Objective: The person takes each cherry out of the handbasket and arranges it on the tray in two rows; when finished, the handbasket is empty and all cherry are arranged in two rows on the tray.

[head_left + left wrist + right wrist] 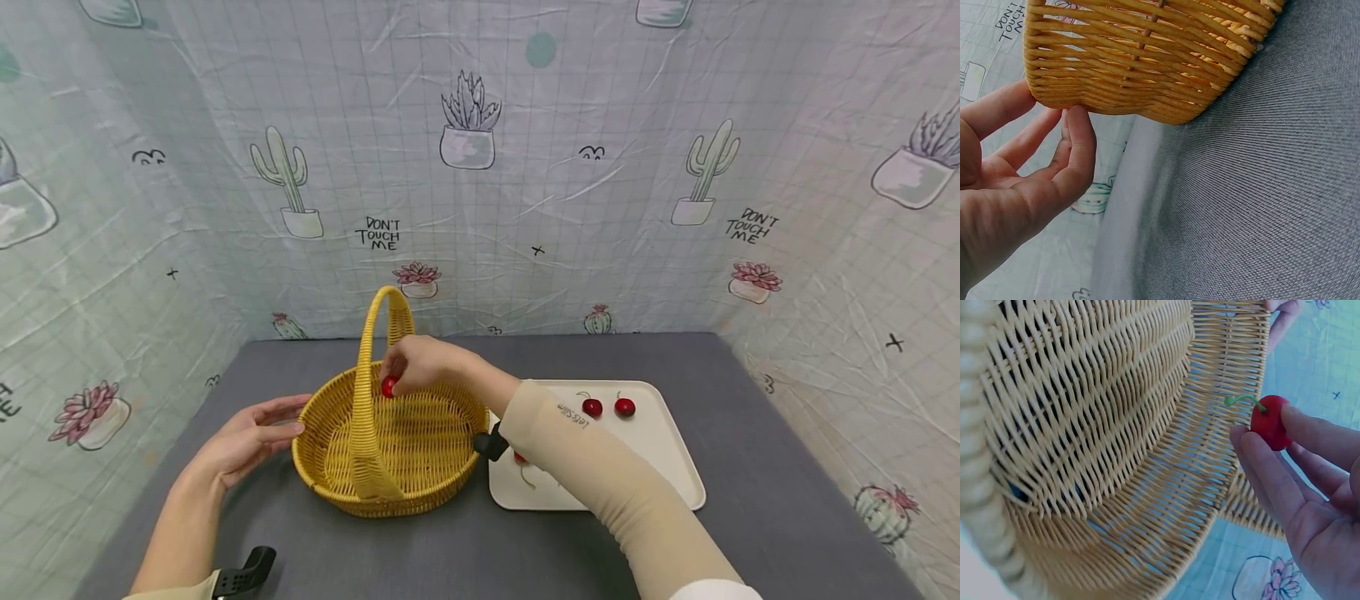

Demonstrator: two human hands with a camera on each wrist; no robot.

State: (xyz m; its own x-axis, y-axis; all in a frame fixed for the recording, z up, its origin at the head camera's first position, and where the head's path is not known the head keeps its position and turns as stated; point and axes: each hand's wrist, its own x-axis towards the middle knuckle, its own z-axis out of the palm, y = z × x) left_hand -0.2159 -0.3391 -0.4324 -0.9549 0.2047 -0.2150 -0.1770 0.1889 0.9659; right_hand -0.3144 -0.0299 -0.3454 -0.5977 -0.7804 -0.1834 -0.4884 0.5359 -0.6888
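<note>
A red cherry [1270, 422] with a green stem is pinched between the thumb and fingers of my right hand [423, 365]. In the head view, this hand is over the yellow wicker basket [420, 454], to the right of its tall handle [364, 433]. My left hand [243, 437] is at the basket's left side, its fingertips touching the outer wall near the rim. The left wrist view shows these fingers [1082, 140] against the weave, not wrapped round it. Inside the basket, I see only bare weave.
A white tray [667, 467] lies right of the basket, partly covered by my right sleeve. Two cherries, a left one [592, 407] and a right one [625, 407], lie near its back edge; another cherry [520, 457] is partly hidden. Patterned cloth [540, 192] walls the grey table.
</note>
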